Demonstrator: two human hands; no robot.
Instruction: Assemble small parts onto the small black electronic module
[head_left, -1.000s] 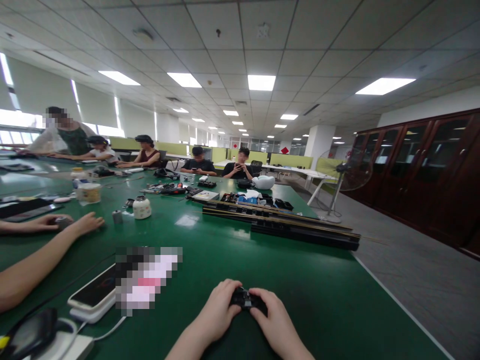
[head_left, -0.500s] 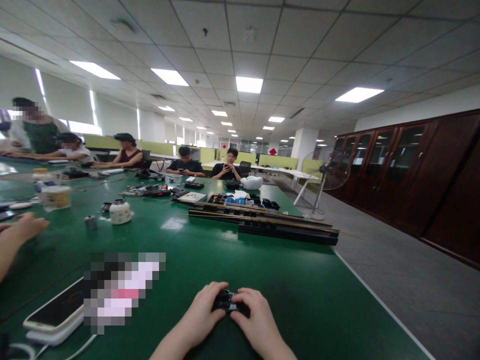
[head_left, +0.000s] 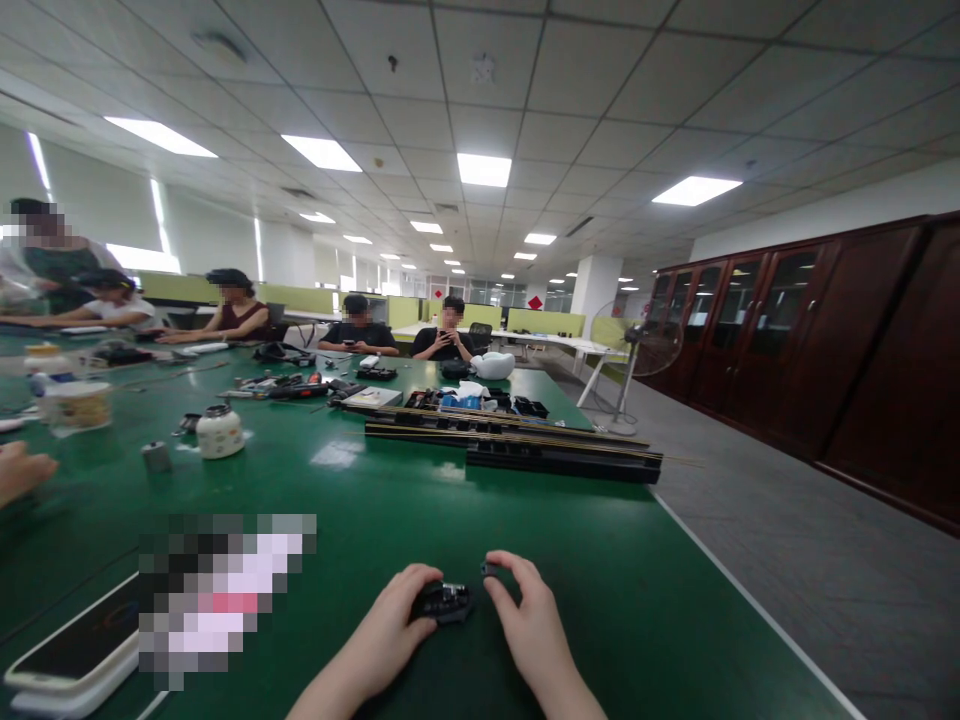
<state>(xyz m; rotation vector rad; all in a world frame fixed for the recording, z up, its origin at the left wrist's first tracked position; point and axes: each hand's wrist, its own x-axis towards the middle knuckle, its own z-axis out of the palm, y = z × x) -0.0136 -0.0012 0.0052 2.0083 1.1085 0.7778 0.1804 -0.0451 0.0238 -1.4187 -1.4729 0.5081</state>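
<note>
Near the front of the green table (head_left: 360, 540), my left hand (head_left: 397, 625) grips a small black device (head_left: 448, 603) between thumb and fingers. Its upper side shows shiny, uncovered inner parts, too small to tell apart. Just to the right, my right hand (head_left: 529, 610) pinches a tiny dark piece (head_left: 490, 569) between thumb and index finger, held apart from the device. What the dark piece is I cannot make out.
At left lies a phone (head_left: 75, 635) on a white block. Behind stand a white jar (head_left: 220, 432), a grey cylinder (head_left: 157, 457) and long black rails (head_left: 562, 462). Another person's hand (head_left: 22, 470) rests at the left edge. Several people sit at the far side.
My right hand has moved off the black device, with the tiny dark piece now in its fingertips. My left hand still holds the device. The view has turned slightly right.
</note>
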